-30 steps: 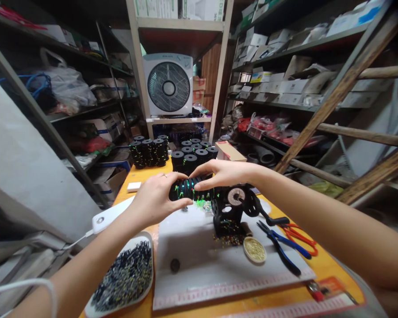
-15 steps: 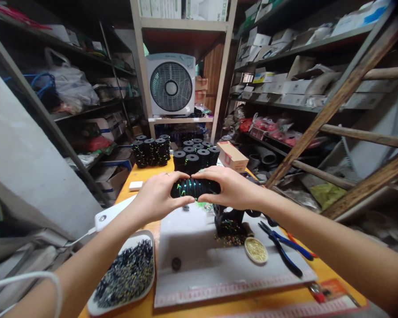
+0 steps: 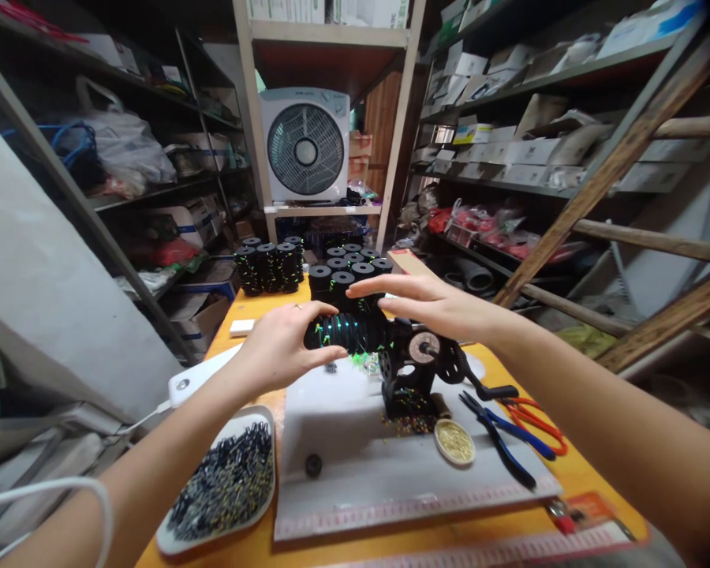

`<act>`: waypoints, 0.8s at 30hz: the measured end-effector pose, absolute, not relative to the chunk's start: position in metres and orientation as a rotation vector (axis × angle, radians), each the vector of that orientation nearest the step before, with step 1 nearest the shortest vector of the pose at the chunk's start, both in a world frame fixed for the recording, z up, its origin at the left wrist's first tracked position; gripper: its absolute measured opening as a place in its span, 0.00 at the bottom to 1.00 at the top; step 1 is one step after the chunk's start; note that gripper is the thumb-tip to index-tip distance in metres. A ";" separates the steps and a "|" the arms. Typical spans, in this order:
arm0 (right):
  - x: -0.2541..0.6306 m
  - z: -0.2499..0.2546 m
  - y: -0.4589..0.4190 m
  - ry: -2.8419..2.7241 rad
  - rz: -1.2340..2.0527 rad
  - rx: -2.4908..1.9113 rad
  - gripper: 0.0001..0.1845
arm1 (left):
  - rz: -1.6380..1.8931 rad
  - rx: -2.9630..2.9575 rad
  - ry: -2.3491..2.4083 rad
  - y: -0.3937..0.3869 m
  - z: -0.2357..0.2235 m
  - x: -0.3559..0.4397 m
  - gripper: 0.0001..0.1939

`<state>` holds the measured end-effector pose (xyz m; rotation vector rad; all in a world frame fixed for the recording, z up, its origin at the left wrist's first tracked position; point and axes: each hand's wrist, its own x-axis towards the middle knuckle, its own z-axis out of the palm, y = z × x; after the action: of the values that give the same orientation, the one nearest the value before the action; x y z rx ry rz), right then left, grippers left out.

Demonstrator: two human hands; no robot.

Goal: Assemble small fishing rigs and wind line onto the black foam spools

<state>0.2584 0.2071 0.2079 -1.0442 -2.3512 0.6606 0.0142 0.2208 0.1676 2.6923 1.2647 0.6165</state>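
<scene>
A black spool (image 3: 360,331) wound with dark line and bright green bits lies sideways above the white board. My left hand (image 3: 284,343) curls round its left end, thumb below and fingers on top. The spool's right end meets a black hand-cranked winder (image 3: 405,383); whether it is fixed there I cannot tell. Over the winder, my right hand (image 3: 431,304) is lifted off the spool with fingers stretched out and nothing in them. The winder's crank handle (image 3: 497,391) points right. Small coloured beads (image 3: 417,424) are scattered at its base.
A tray (image 3: 269,489) of small dark metal pieces stands front left. Pliers (image 3: 500,442), a dish (image 3: 439,450) of gold pieces and a black ring (image 3: 313,465) lie on the board (image 3: 355,489). More spools (image 3: 269,268) stand behind, near a box fan (image 3: 305,146).
My right hand has let go of the spool's right part and risen up and to the right, its fingers opening. My left hand stays on the left end.
</scene>
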 end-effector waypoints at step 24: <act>0.234 0.176 0.215 -2.508 0.337 -1.067 0.29 | 0.501 2.782 1.302 0.220 0.173 0.021 0.29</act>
<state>0.2341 0.2154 0.1756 -1.0670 -2.5080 0.3369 0.0214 0.2195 0.1726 2.7817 1.3015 0.5006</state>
